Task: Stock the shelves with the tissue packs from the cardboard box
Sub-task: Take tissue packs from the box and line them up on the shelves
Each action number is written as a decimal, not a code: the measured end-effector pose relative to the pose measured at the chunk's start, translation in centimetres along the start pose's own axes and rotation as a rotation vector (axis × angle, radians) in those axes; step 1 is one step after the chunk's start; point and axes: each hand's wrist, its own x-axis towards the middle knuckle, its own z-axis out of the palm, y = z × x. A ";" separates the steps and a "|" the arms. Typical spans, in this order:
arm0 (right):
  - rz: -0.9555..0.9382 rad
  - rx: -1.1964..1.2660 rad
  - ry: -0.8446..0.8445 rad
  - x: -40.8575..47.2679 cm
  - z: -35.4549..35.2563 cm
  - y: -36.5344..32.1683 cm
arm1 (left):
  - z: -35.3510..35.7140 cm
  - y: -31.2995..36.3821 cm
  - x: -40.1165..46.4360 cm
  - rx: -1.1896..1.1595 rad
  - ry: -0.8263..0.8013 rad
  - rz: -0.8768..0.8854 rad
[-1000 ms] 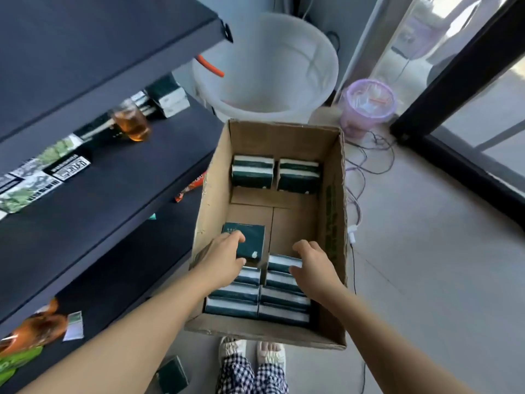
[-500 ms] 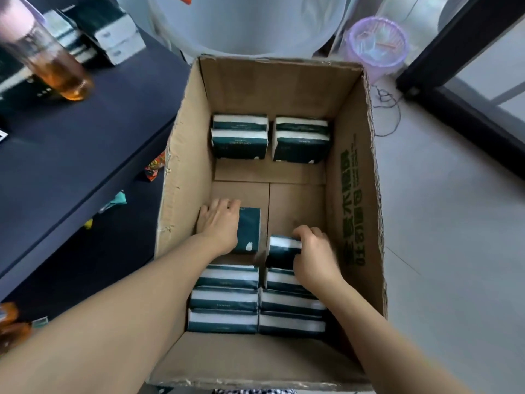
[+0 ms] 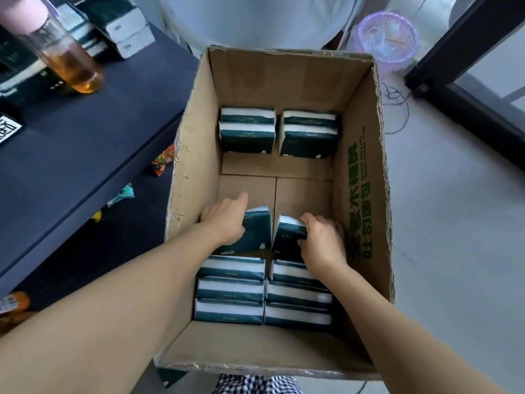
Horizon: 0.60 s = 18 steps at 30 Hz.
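Head view: inside the cardboard box (image 3: 366, 194), around 6 o'clock, the left hand (image 3: 225, 218) is clasping one tissue pack (image 3: 257, 233) while the right hand (image 3: 322, 241) is pinching another tissue pack (image 3: 288, 233), tilting both free for lifting.

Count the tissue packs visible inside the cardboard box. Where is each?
12: four at the far wall, six stacked at the near end, one in the left hand, one in the right hand. More may lie beneath.
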 end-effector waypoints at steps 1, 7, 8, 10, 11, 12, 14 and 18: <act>-0.013 -0.004 0.010 -0.2 -0.6 -0.1 | -0.3 0.0 -0.5 -0.034 0.020 0.000; -0.115 -0.040 0.109 -2.2 -6.8 -1.7 | -4.8 0.8 -5.1 -0.306 0.191 -0.014; -0.131 -0.041 0.123 -2.6 -8.1 -2.1 | -5.9 0.9 -6.2 -0.325 0.214 -0.023; -0.169 -0.024 0.147 -3.6 -10.9 -2.8 | -8.4 1.0 -8.6 -0.337 0.250 -0.051; -0.193 -0.004 0.152 -4.2 -12.3 -3.2 | -9.7 0.9 -9.9 -0.340 0.262 -0.064; -0.218 0.019 0.149 -4.7 -13.8 -3.7 | -11.0 0.8 -11.3 -0.344 0.275 -0.075; -0.273 0.048 0.121 -5.9 -16.8 -4.8 | -13.7 0.6 -14.4 -0.371 0.313 -0.097; -0.406 0.049 0.116 -8.6 -22.3 -8.1 | -18.4 -0.1 -21.2 -0.480 0.397 -0.156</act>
